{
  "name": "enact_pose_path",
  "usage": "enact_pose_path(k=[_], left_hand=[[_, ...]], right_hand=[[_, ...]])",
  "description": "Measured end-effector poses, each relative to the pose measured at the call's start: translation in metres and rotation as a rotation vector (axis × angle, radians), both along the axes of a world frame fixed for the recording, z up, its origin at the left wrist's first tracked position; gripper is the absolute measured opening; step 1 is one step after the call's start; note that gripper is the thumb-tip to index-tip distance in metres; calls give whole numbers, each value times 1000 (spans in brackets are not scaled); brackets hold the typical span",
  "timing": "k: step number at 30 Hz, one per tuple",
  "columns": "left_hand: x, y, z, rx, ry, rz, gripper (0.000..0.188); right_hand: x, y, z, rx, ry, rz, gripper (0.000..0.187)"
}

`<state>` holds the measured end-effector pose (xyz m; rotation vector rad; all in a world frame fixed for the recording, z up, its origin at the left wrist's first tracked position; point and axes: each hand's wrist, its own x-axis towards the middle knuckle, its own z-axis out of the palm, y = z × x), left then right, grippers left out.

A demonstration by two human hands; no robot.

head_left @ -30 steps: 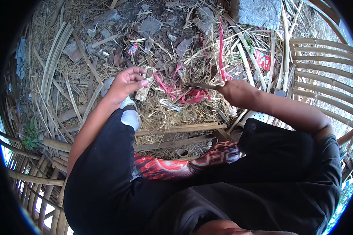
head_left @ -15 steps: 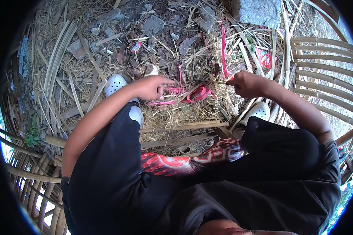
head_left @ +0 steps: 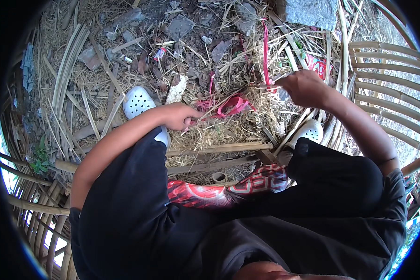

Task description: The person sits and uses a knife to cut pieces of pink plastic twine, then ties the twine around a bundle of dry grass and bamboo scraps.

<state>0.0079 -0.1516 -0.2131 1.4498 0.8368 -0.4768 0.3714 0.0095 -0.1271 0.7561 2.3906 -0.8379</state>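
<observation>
Both my hands are over the straw-littered ground in front of my knees. My left hand [head_left: 179,115] is closed, thumb and fingers pressed together, at the near end of a thin brown strip [head_left: 240,90]. To the right and slightly farther off, my right hand [head_left: 304,88] grips the strip's other end in closed fingers. The strip slants between them; whether it is bamboo is too fine to tell. A looped pink plastic ribbon [head_left: 233,105] lies on the straw beneath it. Another pink ribbon [head_left: 266,53] stretches away just beyond my right hand.
White perforated clogs are on my feet, the left clog [head_left: 139,101] beside my left hand. A curved bamboo slat frame [head_left: 389,77] stands at right. A grey stone block [head_left: 310,14] lies at the far side. Near my knees run a bamboo bar [head_left: 214,149] and a patterned red cloth [head_left: 198,193].
My left index finger, stretched out before, has curled in, and that hand is slightly nearer me. My right hand has moved a little right and away. A pale wood piece beyond the left hand is now uncovered.
</observation>
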Motion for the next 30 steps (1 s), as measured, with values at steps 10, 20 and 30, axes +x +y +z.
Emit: enact_pose_path(k=[10,20,30], left_hand=[[5,9,13,-29,-88,-59,77],[-1,8,21,-49,-77,-3,74],[-5,7,18,-32,-119,62,72]], right_hand=[[-3,16,-23,-96,-47,-390,26],[-15,10,-4,-518,-292,-805,30],[-21,1,-19,-637,-305,-948,33]])
